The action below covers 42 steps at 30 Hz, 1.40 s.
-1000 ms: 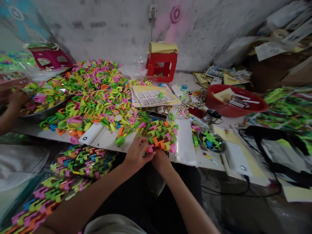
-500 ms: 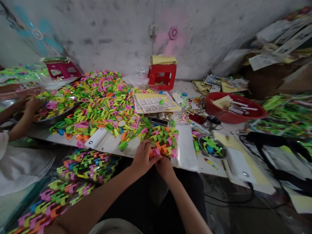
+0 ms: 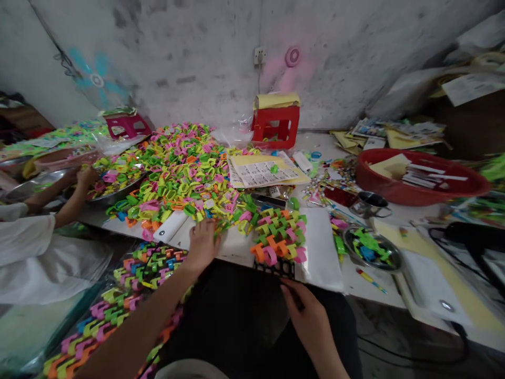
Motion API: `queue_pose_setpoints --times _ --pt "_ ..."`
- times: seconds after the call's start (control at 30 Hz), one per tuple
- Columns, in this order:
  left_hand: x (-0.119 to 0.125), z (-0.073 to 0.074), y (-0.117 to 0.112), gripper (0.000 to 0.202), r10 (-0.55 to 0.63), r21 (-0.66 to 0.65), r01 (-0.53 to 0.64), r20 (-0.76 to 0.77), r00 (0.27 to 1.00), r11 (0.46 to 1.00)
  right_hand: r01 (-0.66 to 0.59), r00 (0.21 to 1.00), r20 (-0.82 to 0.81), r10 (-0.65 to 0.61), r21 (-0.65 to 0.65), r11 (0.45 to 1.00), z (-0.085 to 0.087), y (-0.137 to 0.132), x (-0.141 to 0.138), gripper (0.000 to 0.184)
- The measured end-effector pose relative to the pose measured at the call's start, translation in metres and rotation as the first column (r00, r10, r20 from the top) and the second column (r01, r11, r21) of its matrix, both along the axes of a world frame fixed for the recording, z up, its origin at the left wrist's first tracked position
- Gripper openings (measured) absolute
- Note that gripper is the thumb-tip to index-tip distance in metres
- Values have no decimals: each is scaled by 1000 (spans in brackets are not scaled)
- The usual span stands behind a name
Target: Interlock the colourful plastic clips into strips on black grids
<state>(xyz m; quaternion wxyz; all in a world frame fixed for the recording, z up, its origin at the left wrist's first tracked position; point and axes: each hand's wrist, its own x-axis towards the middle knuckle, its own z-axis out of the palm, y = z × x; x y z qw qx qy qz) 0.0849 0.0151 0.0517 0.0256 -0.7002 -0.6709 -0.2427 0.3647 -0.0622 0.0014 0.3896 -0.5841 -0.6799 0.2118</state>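
Observation:
My left hand (image 3: 203,245) reaches palm-down to the near edge of a heap of colourful plastic band-shaped pieces (image 3: 177,173). Its fingers are bent but apart, and the fingertips are partly hidden among the pieces. Just in front of me, rows of curved green, pink, orange and yellow pieces (image 3: 280,231) stand on a black holed rack (image 3: 286,268), whose front row of holes is bare. My right hand (image 3: 310,310) is at the rack's front edge, thumb and forefinger closed there at the rim.
A white power bank-like box (image 3: 171,226) lies left of my left hand. Clear plastic bags (image 3: 321,247) lie right of the rack, then a metal bowl (image 3: 373,250) and a red basin (image 3: 422,181). At left, another person's hands (image 3: 84,176) work over a bowl. Filled bags (image 3: 106,316) are below.
My left hand has left the rack and moved left to the heap. The right hand has shifted slightly right and down. The rack's bare front holes now show. The view has turned left.

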Motion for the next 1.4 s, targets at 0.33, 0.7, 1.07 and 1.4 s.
queue_pose_setpoints --times 0.33,0.7,1.07,1.4 --pt "-45 12 -3 14 -57 -236 54 -6 998 970 -252 961 125 247 21 968 28 -16 -59 28" --pt "5 80 -86 20 -244 -600 348 251 937 720 -256 748 622 233 -54 965 45 -28 -105 22" --pt "69 64 -43 28 -579 35 595 283 765 803 59 985 -163 -60 -9 998 -15 23 -12 25" --pt "88 37 -26 31 -648 -14 660 176 741 751 147 979 130 -159 96 984 -19 37 -18 23"
